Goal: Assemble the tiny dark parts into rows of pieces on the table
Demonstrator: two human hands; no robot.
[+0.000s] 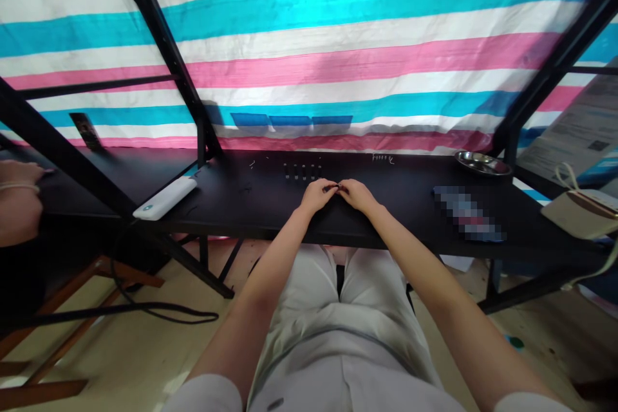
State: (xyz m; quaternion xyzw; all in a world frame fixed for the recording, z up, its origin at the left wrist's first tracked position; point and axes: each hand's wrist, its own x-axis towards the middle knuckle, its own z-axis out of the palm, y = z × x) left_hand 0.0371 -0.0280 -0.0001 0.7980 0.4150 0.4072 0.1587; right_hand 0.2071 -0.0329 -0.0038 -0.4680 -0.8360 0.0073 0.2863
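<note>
My left hand (319, 194) and my right hand (355, 194) meet over the black table, fingertips pinched together around a small dark piece (338, 187). Its kind is too small to make out, and my fingers cover most of it. Just beyond my left hand stands a row of several small dark cylinders (304, 172) with light lower ends. Farther back on the right lies a row of tiny pale pieces (382, 158). A few thin pale bits (252, 164) are scattered at the back left.
A white power strip or box (167, 198) lies left, beside a black frame post. At right are a shiny metal dish (483, 164), a blurred-out packet (468, 215) and a beige pouch (579, 214). Another person's hand (19, 174) shows far left. Striped sheeting (338, 64) hangs behind.
</note>
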